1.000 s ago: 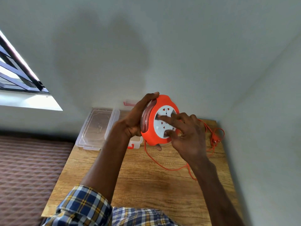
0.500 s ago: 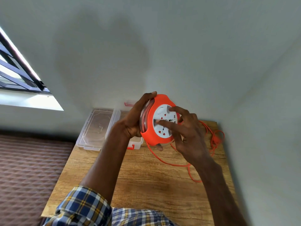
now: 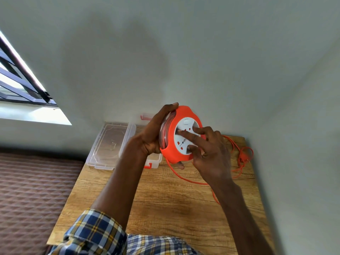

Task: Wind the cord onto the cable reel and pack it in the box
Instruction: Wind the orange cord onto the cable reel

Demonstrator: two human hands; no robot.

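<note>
Left hand (image 3: 153,134) is gripping the cable reel (image 3: 179,133) upright above the table (image 3: 165,199), right hand (image 3: 209,153) fingers (image 3: 185,134) spread, pressing its white face.

You are in a plain room of a home, most likely a bedroom. The wooden table (image 3: 165,199) stands pushed into a corner where two bare, pale walls (image 3: 184,52) meet. Left of the table lies a brown quilted mattress (image 3: 33,190), its edge right against the table's side. Above the mattress, a barred window (image 3: 20,81) lets daylight onto a white sill (image 3: 33,115). A clear lid (image 3: 108,144) rests at the table's far left corner.
</note>
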